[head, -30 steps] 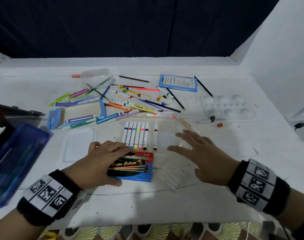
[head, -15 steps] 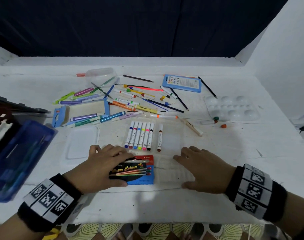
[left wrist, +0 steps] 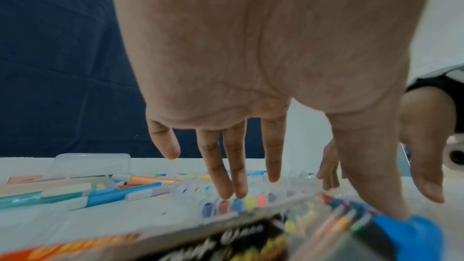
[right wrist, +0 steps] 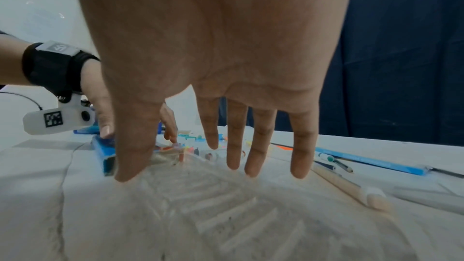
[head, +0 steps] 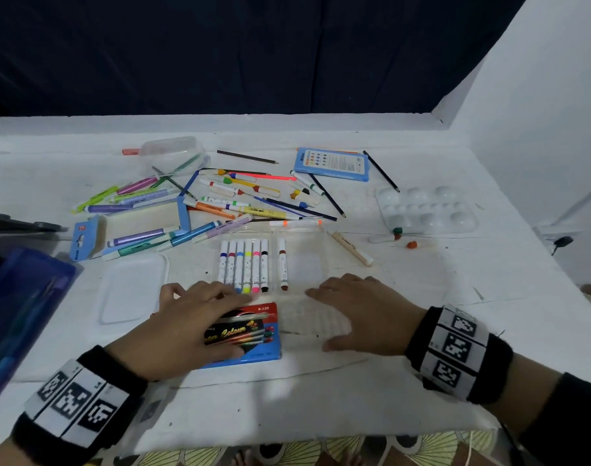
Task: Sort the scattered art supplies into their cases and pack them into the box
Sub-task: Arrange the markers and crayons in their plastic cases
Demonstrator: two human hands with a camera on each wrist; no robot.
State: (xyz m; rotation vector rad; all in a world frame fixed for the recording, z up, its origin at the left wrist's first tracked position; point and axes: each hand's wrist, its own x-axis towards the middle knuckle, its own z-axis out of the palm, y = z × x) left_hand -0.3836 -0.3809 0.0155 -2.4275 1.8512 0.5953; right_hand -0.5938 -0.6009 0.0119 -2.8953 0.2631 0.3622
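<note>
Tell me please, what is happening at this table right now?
A person is sorting art supplies on a white table. The left hand rests on a blue marker box, thumb against its near edge. The right hand lies open on a clear ribbed tray beside the box. Just beyond the hands, seven markers lie side by side in a clear case. Many pens are still scattered farther back, so most sorting is not yet done.

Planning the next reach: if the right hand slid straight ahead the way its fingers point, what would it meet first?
Probably the lone brown-capped marker just beyond the right hand; depth is unclear, so the fingers may pass beside it over the clear tray.
</note>
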